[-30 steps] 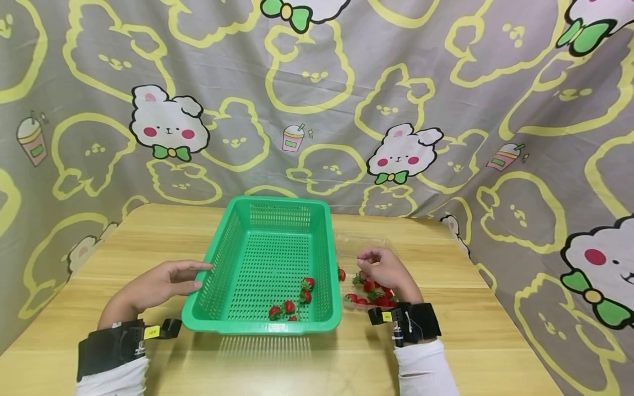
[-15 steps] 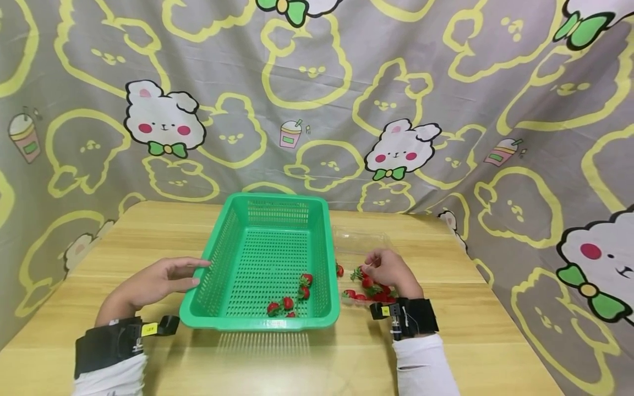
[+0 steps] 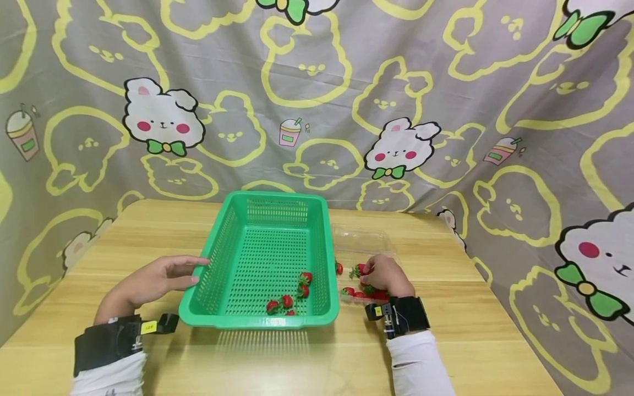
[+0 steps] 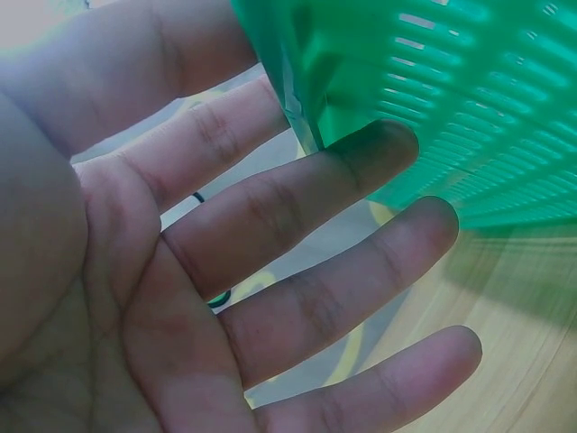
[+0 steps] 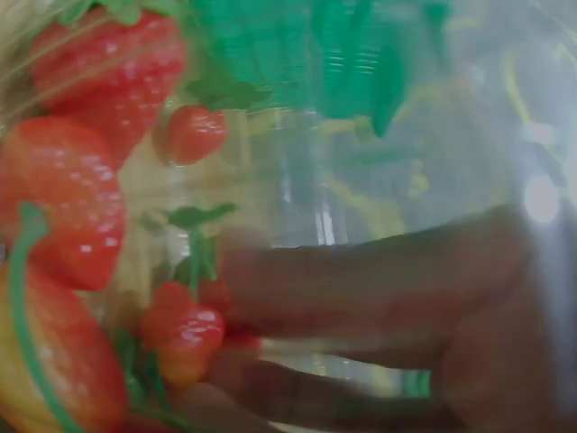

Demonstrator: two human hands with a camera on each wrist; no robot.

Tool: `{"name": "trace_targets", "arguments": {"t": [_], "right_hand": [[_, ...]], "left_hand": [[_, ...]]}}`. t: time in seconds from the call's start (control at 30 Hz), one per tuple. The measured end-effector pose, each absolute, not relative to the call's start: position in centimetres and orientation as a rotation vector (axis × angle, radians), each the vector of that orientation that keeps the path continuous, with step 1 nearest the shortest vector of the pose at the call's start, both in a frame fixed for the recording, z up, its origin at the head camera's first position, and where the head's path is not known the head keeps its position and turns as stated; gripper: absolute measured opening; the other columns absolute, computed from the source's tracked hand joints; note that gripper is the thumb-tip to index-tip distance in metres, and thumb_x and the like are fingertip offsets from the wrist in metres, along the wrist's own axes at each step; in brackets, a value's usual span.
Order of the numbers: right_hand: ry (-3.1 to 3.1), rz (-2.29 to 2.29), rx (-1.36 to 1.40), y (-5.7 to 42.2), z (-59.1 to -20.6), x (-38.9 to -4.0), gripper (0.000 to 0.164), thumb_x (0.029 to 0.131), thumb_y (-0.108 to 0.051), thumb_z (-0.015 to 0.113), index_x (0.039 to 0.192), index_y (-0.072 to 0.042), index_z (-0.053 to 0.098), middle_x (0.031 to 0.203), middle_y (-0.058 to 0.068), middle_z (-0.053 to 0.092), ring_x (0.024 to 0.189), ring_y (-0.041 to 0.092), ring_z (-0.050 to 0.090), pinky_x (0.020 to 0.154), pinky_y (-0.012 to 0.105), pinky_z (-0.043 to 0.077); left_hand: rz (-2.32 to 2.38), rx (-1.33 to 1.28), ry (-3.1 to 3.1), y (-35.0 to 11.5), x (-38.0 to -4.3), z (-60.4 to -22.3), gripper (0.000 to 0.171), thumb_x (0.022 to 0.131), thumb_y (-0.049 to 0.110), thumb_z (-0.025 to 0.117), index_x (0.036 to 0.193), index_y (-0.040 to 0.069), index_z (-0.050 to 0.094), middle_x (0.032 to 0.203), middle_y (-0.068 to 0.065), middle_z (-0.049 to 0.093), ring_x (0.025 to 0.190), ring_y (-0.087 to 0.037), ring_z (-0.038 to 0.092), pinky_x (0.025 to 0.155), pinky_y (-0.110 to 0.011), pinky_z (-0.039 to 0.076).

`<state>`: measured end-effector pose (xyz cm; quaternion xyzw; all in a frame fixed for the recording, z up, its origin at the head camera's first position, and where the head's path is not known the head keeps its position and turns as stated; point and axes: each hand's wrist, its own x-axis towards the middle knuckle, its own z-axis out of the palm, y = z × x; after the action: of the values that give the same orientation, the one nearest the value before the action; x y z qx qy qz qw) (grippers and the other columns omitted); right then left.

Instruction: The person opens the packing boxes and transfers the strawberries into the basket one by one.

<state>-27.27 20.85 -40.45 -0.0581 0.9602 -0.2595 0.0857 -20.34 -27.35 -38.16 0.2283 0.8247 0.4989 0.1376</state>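
Rests the left hand (image 3: 156,279), fingers outstretched, at the left rim of the green basket (image 3: 257,320), with strawberries (image 3: 304,291) in its near right corner, and holds the right hand (image 3: 387,275), fingers bent, at a strawberry (image 3: 360,269) in the clear box (image 3: 364,239) beside it, too blurred to tell if pinched, with wooden table (image 3: 460,324) spreading either side before a rabbit-print curtain (image 3: 317,49).

We keep our left hand (image 3: 157,280) at the basket's (image 3: 258,321) left rim, fingers spread and nearly straight. Our right hand (image 3: 385,275) is right of the basket, fingers bent; blur hides whether they pinch. Both forearms reach in from the basket's near side.
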Motion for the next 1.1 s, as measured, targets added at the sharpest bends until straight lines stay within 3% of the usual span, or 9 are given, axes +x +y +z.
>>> {"name": "trace_targets", "arguments": {"t": [0.03, 0.07, 0.2, 0.3, 0.4, 0.47, 0.7, 0.9, 1.1], "right_hand": [[2.866, -0.767, -0.173, 20.8, -40.6, -27.3, 0.014, 0.083, -0.009, 0.076, 0.077, -0.007, 0.063, 0.070, 0.004, 0.058, 0.058, 0.019, 0.048, 0.055, 0.030, 0.038], [2.872, -0.758, -0.173, 20.7, -40.7, -27.4, 0.016, 0.082, -0.008, 0.077, 0.075, -0.007, 0.062, 0.069, 0.004, 0.057, 0.059, 0.019, 0.048, 0.055, 0.030, 0.038], [2.883, -0.720, -0.159, 20.6, -41.3, -27.6, 0.021, 0.078, -0.007, 0.080, 0.072, -0.008, 0.060, 0.066, 0.003, 0.055, 0.060, 0.019, 0.048, 0.054, 0.030, 0.037], [2.886, -0.696, -0.152, 20.5, -41.5, -27.7, 0.024, 0.076, -0.006, 0.081, 0.071, -0.008, 0.057, 0.066, 0.004, 0.054, 0.060, 0.020, 0.048, 0.054, 0.031, 0.036], [2.880, -0.695, -0.151, 20.5, -41.5, -27.8, 0.023, 0.077, -0.006, 0.079, 0.072, -0.008, 0.056, 0.068, 0.005, 0.053, 0.061, 0.020, 0.048, 0.055, 0.031, 0.036], [2.870, -0.723, -0.167, 20.7, -41.5, -27.9, 0.020, 0.081, -0.007, 0.076, 0.075, -0.008, 0.057, 0.070, 0.005, 0.054, 0.062, 0.021, 0.048, 0.055, 0.031, 0.036], [2.761, -0.971, -0.188, 21.6, -41.3, -27.9, 0.007, 0.090, -0.007, 0.063, 0.083, -0.005, 0.064, 0.075, 0.007, 0.058, 0.059, 0.018, 0.046, 0.056, 0.031, 0.037], [2.640, -1.137, -0.145, 21.8, -41.1, -27.8, 0.011, 0.094, -0.007, 0.057, 0.090, -0.001, 0.066, 0.079, 0.009, 0.063, 0.065, 0.020, 0.057, 0.057, 0.031, 0.040], [2.597, -1.215, -0.103, 21.9, -40.9, -27.8, 0.015, 0.097, -0.008, 0.054, 0.095, 0.001, 0.066, 0.083, 0.013, 0.065, 0.067, 0.025, 0.059, 0.056, 0.034, 0.039]], "left_hand": [[1.444, 0.661, 2.385, -27.4, -20.3, -38.2, 0.046, 0.100, 0.013, 0.054, 0.139, -0.011, 0.043, 0.136, -0.034, 0.045, 0.119, -0.008, 0.052, 0.085, -0.025, 0.048], [1.445, 0.659, 2.383, -27.3, -20.3, -38.2, 0.047, 0.100, 0.014, 0.054, 0.139, -0.011, 0.042, 0.136, -0.035, 0.045, 0.115, 0.001, 0.051, 0.086, -0.025, 0.048], [1.451, 0.652, 2.374, -27.3, -20.3, -38.2, 0.047, 0.100, 0.013, 0.054, 0.139, -0.011, 0.043, 0.136, -0.034, 0.046, 0.112, 0.005, 0.051, 0.085, -0.025, 0.048], [1.447, 0.667, 2.378, -27.4, -20.4, -38.2, 0.046, 0.100, 0.012, 0.054, 0.139, -0.012, 0.042, 0.134, -0.035, 0.047, 0.119, -0.018, 0.055, 0.084, -0.026, 0.049], [1.438, 0.679, 2.388, -27.4, -20.4, -38.1, 0.045, 0.101, 0.011, 0.053, 0.139, -0.012, 0.042, 0.134, -0.035, 0.047, 0.121, -0.044, 0.049, 0.084, -0.026, 0.049], [1.434, 0.683, 2.393, -27.3, -20.4, -38.1, 0.045, 0.101, 0.010, 0.053, 0.139, -0.011, 0.042, 0.135, -0.034, 0.047, 0.122, -0.052, 0.045, 0.084, -0.026, 0.049], [1.426, 0.681, 2.402, -27.4, -20.4, -38.0, 0.045, 0.101, 0.010, 0.052, 0.139, -0.010, 0.042, 0.135, -0.034, 0.047, 0.121, -0.033, 0.052, 0.084, -0.026, 0.050], [1.421, 0.680, 2.402, -27.3, -20.4, -37.8, 0.045, 0.101, 0.010, 0.052, 0.139, -0.011, 0.041, 0.136, -0.035, 0.045, 0.123, -0.052, 0.043, 0.084, -0.025, 0.049], [1.414, 0.671, 2.406, -27.3, -20.3, -37.7, 0.046, 0.101, 0.011, 0.052, 0.140, -0.011, 0.041, 0.137, -0.035, 0.045, 0.124, -0.055, 0.041, 0.084, -0.024, 0.048]]}}
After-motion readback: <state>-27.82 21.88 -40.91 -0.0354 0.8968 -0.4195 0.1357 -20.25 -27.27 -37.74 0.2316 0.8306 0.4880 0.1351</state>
